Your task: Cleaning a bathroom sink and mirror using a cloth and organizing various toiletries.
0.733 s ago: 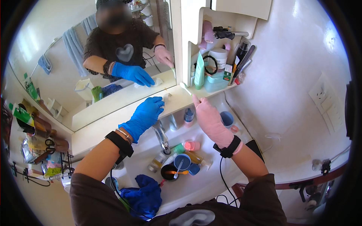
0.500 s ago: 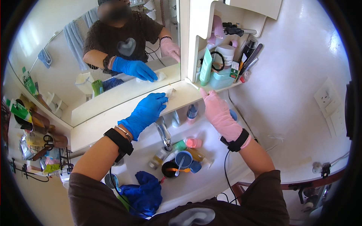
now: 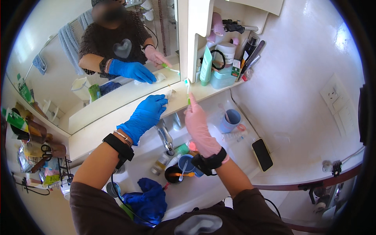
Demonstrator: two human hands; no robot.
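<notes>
A white ledge (image 3: 111, 114) runs below the mirror. On it, my left hand (image 3: 143, 116), in a blue glove, has its fingers closed on a crumpled white tissue (image 3: 169, 94). In a pink glove, my right hand (image 3: 200, 127) grips a green and white toothbrush (image 3: 188, 96) with the index finger stretched along its handle. The bristle end points away from me, at the ledge's corner between the mirror (image 3: 129, 84) and the open shelf. Small yellowish specks lie on the ledge near the tissue.
The shelf holds a mint tube (image 3: 206, 67), a white jar (image 3: 225, 53) and a teal box (image 3: 223, 79). In the sink basin are a faucet (image 3: 165, 138), cups, bottles and a blue cloth (image 3: 145, 201). A phone (image 3: 262, 155) lies at the right; a wire rack (image 3: 64, 166) hangs left.
My right hand has moved left with the toothbrush, bringing its head from beside the shelf's base to the mirror's corner. The blue cup and phone show more fully. My left hand stays on the tissue.
</notes>
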